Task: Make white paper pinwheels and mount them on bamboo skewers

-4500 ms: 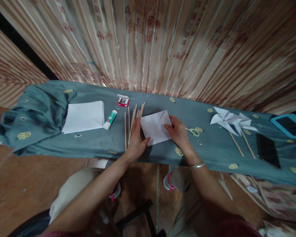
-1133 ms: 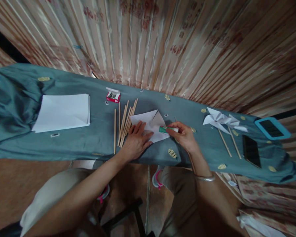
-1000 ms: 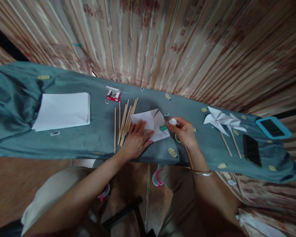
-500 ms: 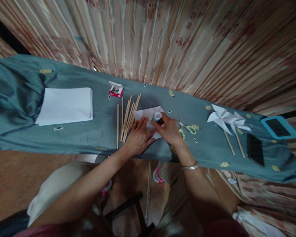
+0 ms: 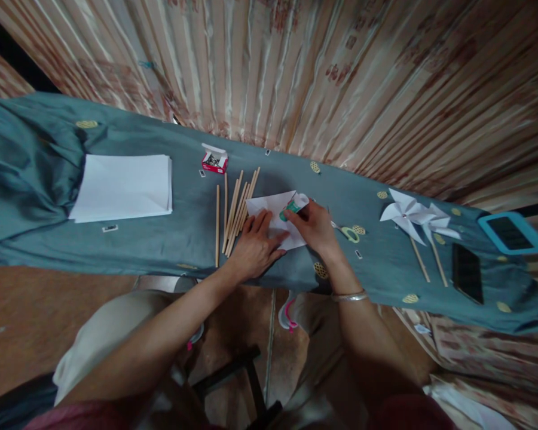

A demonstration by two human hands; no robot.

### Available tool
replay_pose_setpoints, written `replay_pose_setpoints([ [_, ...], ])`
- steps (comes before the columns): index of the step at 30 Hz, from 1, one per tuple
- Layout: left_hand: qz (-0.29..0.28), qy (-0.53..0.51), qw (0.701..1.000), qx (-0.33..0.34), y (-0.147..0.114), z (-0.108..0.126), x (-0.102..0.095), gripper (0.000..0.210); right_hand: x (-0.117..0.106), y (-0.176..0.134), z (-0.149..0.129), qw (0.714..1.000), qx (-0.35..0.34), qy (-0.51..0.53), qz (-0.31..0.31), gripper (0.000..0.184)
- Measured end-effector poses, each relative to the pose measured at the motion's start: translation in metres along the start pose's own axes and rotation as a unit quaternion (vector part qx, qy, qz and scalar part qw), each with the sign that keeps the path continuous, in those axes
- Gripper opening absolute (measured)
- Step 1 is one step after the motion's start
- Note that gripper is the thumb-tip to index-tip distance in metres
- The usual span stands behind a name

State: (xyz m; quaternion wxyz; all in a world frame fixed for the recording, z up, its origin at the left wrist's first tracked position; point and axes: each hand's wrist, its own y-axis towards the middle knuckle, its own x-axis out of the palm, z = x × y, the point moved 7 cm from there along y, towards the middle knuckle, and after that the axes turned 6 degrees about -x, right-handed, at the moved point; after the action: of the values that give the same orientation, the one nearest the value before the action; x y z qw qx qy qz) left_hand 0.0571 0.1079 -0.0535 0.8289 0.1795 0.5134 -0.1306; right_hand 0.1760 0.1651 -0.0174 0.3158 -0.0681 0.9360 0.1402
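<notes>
Paper [image 5: 269, 206] under both hands, glue [image 5: 295, 207] held above it.
Left hand [image 5: 255, 252] palm down at the paper's 7 o'clock, fingers spread across the sheet, forearm from 8. Right hand [image 5: 318, 229] at 3, forearm from 5; thumb and fingers pinch the tilted glue, white end toward 2. Tip contact can't be told. Sticks [image 5: 238, 209] at 9; scissors [image 5: 351, 234] at 4.

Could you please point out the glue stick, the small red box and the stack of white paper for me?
Glue stick [image 5: 294, 206]: head view, on the green part of its barrel.
Small red box [image 5: 212, 168]: head view, on its front wall.
Stack of white paper [image 5: 123, 186]: head view, mid top sheet.
</notes>
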Motion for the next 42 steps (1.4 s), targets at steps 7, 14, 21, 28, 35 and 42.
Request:
replay_pose_setpoints([
  [7, 0.016, -0.03, 0.999, -0.004, 0.0, -0.003, -0.002, 0.039, -0.004, -0.002, 0.014, 0.947, 0.072, 0.31, 0.051, 0.033],
  [14, 0.063, -0.349, 0.931, -0.083, 0.006, -0.018, -0.023, 0.028, -0.01, -0.016, 0.022, 0.861, 0.176, 0.471, 0.071, 0.03],
  [21, -0.008, -0.601, 0.766, -0.227, 0.014, -0.023, -0.012, 0.044, 0.0, -0.022, 0.013, 0.871, 0.175, 0.458, 0.032, 0.03],
  [28, -0.011, -0.614, 0.746, -0.258, 0.011, -0.02, -0.014, 0.035, 0.007, -0.023, 0.018, 0.883, 0.186, 0.423, 0.076, 0.034],
  [35, 0.007, -0.543, 0.802, -0.249, 0.0, -0.034, -0.016, 0.033, -0.024, -0.017, 0.029, 0.858, 0.201, 0.433, 0.188, 0.032],
  [42, 0.013, -0.627, 0.737, -0.253, -0.002, -0.037, -0.013, 0.038, -0.034, -0.022, 0.03, 0.826, 0.221, 0.491, 0.169, 0.024],
])
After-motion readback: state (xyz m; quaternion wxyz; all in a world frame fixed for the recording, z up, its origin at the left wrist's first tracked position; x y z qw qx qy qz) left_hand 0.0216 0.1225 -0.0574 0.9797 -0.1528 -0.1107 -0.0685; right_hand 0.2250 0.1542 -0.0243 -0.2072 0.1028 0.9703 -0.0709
